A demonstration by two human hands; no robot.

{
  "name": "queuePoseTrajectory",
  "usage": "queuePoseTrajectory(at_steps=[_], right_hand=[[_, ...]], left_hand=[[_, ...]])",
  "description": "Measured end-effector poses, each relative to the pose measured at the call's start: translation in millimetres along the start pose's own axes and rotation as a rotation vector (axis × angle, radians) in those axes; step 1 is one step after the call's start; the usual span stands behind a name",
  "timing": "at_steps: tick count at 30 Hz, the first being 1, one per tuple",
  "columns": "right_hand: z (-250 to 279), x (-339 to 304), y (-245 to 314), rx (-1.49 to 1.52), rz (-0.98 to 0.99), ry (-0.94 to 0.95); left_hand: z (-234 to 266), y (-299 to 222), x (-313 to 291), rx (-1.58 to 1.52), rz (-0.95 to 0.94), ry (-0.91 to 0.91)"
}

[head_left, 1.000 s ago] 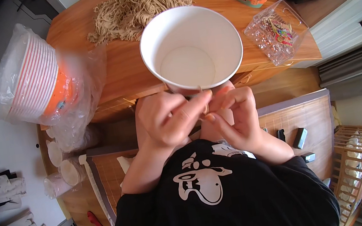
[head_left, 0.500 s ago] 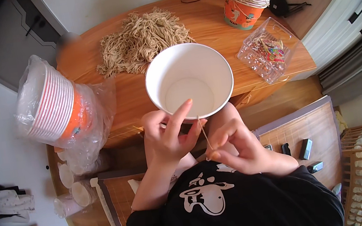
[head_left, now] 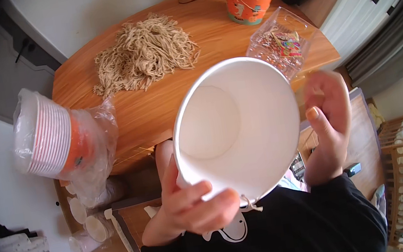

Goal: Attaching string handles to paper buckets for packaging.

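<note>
A white paper bucket (head_left: 266,137) is tilted in front of me, its wide mouth facing up toward me and its inside bare. My left hand (head_left: 197,207) grips the lower left of the rim, fingers over the edge. Beside those fingers, a knotted beige cord (head_left: 251,205) sticks out at the near rim. To the right of the bucket, my right hand (head_left: 335,119) is raised with bent fingers and the thumb apart. Nothing shows in it, and it seems not to touch the bucket; its fingers are slightly blurred.
On the wooden table (head_left: 141,109) lie a heap of beige cords (head_left: 146,51) and a clear box (head_left: 278,46) of small metal pieces. An orange bucket stack (head_left: 249,6) stands behind. Plastic-wrapped buckets (head_left: 51,133) are at left, a wooden crib (head_left: 401,174) at right.
The bucket has come nearer and tilted, with my left hand now gripping its rim. My right hand has let go of the cord and moved up and right.
</note>
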State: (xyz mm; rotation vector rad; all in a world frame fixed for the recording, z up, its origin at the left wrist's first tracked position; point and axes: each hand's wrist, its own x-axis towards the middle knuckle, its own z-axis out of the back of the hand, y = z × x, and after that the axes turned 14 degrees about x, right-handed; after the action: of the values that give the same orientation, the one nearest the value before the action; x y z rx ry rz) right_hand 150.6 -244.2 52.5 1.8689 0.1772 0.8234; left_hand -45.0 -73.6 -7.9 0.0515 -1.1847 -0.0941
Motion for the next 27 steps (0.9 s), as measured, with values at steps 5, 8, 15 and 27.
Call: queuePoseTrajectory(at_steps=[5, 8, 15, 27], right_hand=[[2, 14, 16, -0.198, -0.114, 0.203], [7, 20, 12, -0.221, -0.049, 0.325], [6, 10, 18, -0.298, 0.018, 0.405], [34, 32, -38, -0.254, 0.042, 0.289]], left_hand=[[12, -12, 10, -0.057, -0.097, 0.05], [11, -27, 7, -0.009, -0.111, -0.11], [10, -39, 17, -0.011, -0.204, -0.222], [-2, -39, 29, -0.158, -0.161, 0.259]])
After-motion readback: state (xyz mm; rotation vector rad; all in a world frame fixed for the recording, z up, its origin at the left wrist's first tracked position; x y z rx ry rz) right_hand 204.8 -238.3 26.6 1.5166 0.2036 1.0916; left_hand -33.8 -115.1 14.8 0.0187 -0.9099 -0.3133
